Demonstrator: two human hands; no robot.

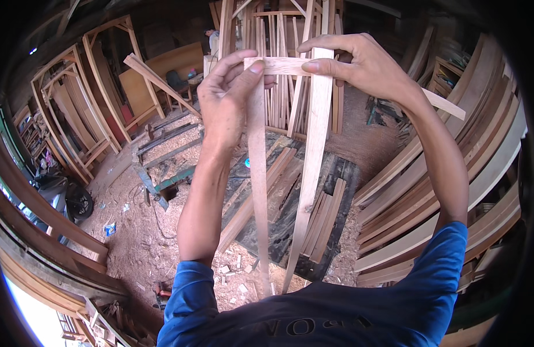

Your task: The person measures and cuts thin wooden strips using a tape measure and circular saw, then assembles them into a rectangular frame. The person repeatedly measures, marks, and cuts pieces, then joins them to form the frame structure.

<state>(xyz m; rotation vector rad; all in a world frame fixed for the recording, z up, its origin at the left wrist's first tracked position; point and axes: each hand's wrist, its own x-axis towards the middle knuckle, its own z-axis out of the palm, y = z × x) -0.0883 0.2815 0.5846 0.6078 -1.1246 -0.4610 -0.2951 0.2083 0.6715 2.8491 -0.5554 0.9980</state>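
A pale left wood strip (256,144) and a wider right wood strip (317,127) stand upright before me, running down toward my body. A short pale crosspiece (284,66) bridges their top ends. My left hand (225,95) pinches the left strip's top where it meets the crosspiece, thumb on the near face, fingers behind. Closed round the other joint, my right hand (362,63) has its thumb across the right strip and its fingers partly hidden behind it. A pale wood end (446,104) juts out beyond my right wrist; whether it belongs to the crosspiece I cannot tell.
Below is a dark worktable (261,234) bearing several wood strips (325,217). Long boards (435,191) are stacked on the right. Wooden frames (108,81) lean at the left, near a metal stand (168,185) and a motorbike wheel (79,199). Shavings cover the floor.
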